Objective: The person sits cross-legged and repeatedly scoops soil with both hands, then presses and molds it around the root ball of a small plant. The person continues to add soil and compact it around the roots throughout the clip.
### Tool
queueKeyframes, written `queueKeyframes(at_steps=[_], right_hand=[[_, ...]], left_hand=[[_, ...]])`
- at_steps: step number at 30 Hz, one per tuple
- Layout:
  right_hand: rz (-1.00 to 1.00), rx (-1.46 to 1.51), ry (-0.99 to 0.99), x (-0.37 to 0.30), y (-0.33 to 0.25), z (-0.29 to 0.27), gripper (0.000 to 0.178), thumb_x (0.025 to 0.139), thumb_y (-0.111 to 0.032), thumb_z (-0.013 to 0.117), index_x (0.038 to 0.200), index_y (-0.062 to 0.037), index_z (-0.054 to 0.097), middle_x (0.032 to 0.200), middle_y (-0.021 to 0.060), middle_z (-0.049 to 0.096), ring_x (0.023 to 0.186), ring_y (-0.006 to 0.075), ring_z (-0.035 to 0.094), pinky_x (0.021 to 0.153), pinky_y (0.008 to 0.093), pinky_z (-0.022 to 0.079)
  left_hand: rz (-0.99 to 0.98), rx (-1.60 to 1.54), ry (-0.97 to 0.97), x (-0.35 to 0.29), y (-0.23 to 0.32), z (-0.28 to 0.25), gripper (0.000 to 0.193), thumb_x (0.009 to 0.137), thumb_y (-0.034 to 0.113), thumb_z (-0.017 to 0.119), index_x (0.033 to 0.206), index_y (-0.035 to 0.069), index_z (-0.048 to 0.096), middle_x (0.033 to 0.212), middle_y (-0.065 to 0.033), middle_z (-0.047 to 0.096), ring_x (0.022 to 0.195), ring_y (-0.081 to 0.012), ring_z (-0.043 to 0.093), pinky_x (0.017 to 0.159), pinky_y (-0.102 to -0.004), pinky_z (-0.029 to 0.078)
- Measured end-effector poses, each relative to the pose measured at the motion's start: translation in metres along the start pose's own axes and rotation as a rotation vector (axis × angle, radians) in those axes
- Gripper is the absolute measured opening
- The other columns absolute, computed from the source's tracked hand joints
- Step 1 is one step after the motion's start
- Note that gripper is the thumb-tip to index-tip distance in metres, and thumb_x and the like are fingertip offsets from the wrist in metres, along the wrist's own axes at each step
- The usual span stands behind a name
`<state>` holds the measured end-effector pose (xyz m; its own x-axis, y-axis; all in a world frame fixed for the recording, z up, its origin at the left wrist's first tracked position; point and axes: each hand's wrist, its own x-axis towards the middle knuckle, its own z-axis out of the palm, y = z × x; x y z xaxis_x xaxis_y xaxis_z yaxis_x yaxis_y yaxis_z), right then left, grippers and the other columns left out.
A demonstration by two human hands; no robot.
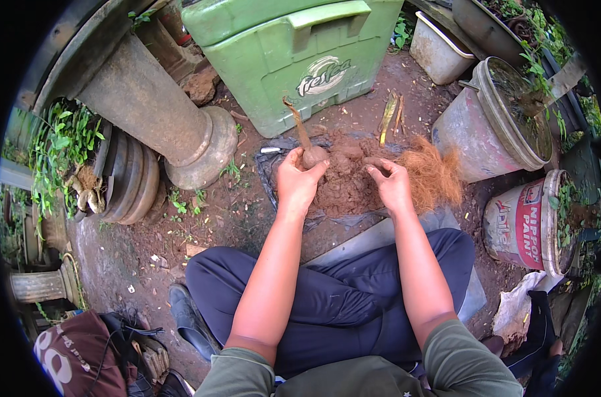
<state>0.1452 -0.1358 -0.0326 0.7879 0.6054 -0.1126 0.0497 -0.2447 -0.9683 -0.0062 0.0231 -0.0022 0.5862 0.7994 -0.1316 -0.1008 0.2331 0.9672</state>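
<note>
My left hand [297, 183] grips a round, mud-brown ball [314, 156] with fingers and thumb. A long, dry brown stalk [298, 123] rises from the ball and leans to the left. Over the right side of the wet soil heap [343, 188], my right hand [392, 183] has its thumb and fingertips pinched together. Whatever may be between them is too small to make out. Beside that hand lies a loose tuft of orange-brown coconut fibre [438, 173]. Black plastic sheeting [268, 171] shows under the soil's left edge.
A green plastic cooler box [261, 73] stands beyond the soil. Dry yellowish leaf strips [388, 118] lie behind the heap. To the right are a large bucket [469, 132] and a paint pail [515, 223]. At left stands a concrete pedestal [155, 99]; a dark sandal [191, 321] is by my leg.
</note>
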Motion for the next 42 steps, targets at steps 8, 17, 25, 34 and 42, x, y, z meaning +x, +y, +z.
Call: queueKeyframes(at_steps=[8,17,25,34,42], right_hand=[[0.19,0.606,-0.016,-0.009,-0.015,-0.005,0.02,0.099,-0.002,0.071,0.118,-0.0004,0.068,0.117,0.0092,0.074,0.101,0.0144,0.07,0.093,0.0317,0.056],[0.184,0.771,-0.235,-0.019,-0.036,-0.011,0.031,0.1,0.0,0.068,0.131,0.0037,0.063,0.112,0.0127,0.075,0.095,0.0166,0.072,0.087,0.0315,0.061],[0.037,0.481,-0.216,-0.03,-0.048,0.003,0.025,0.094,0.003,0.073,0.119,0.0051,0.07,0.101,0.0074,0.076,0.09,0.0128,0.071,0.084,0.0271,0.058],[-0.107,0.032,-0.084,-0.035,-0.06,0.008,0.025,0.092,0.002,0.075,0.117,0.0037,0.07,0.099,0.0101,0.077,0.091,0.0124,0.072,0.081,0.0272,0.058],[-0.23,0.097,-0.043,-0.037,-0.06,0.011,0.03,0.088,0.001,0.076,0.117,0.0006,0.069,0.095,0.008,0.078,0.087,0.0134,0.074,0.079,0.0283,0.059]], left_hand=[[-0.115,-0.141,-0.115,-0.003,-0.003,0.001,0.047,0.087,-0.001,0.073,0.133,-0.004,0.061,0.115,-0.007,0.069,0.103,-0.0144,0.066,0.091,-0.0279,0.051],[-0.235,-0.222,-0.238,-0.008,-0.001,0.005,0.057,0.093,-0.003,0.052,0.15,-0.005,0.046,0.13,-0.0107,0.063,0.11,-0.0152,0.063,0.096,-0.03,0.049],[-0.266,-0.108,-0.385,-0.016,-0.002,0.006,0.079,0.088,0.002,0.053,0.161,-0.01,0.024,0.151,-0.0165,0.049,0.126,-0.0208,0.057,0.103,-0.0331,0.046],[-0.276,-0.03,-0.444,-0.014,-0.025,0.007,0.07,0.106,0.022,0.054,0.16,-0.012,0.027,0.167,-0.0217,0.033,0.152,-0.0242,0.036,0.124,-0.0326,0.027],[-0.217,0.038,-0.425,-0.013,-0.016,0.013,0.067,0.108,0.026,0.054,0.158,-0.013,0.031,0.163,-0.0227,0.039,0.153,-0.0266,0.035,0.125,-0.0334,0.026]])
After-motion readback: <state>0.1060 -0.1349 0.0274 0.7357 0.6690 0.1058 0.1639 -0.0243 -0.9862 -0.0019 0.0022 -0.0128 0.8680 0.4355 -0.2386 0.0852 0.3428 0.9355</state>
